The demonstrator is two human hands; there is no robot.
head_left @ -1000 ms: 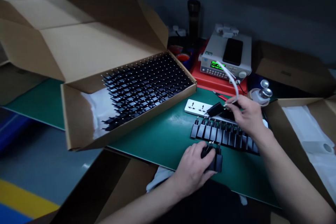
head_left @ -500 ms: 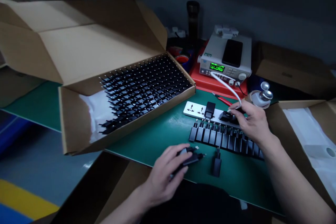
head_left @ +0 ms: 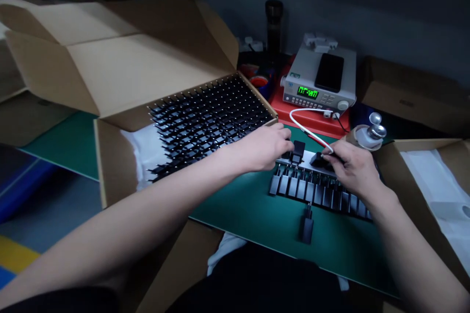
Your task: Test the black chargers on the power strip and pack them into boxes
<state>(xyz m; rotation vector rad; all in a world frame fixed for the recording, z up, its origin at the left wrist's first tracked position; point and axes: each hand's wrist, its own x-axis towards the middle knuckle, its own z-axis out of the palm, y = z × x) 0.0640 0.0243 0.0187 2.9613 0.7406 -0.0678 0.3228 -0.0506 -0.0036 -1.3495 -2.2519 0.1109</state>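
My left hand [head_left: 262, 147] is over the left end of a white power strip [head_left: 309, 158], shut on a black plug-in charger [head_left: 287, 155] that its fingers mostly hide. Another black charger [head_left: 298, 151] stands in the strip. My right hand [head_left: 353, 171] pinches a white cable [head_left: 310, 128] beside a third charger [head_left: 318, 160] on the strip. A row of black chargers [head_left: 316, 196] lies along the strip's front, prongs toward it. A lone charger [head_left: 307, 227] lies below the row on the green mat [head_left: 249, 210].
An open cardboard box [head_left: 121, 73] holds rows of black chargers [head_left: 211, 127] at left. Behind the strip, a bench power supply [head_left: 317, 78] with a phone [head_left: 329, 72] on top sits on a red tray [head_left: 312, 123]. Another cardboard box [head_left: 429, 181] stands at right.
My left hand has moved up and away from the lone charger, carrying a charger to the strip's left end. The white cable has shifted, and my right hand stays near the strip.
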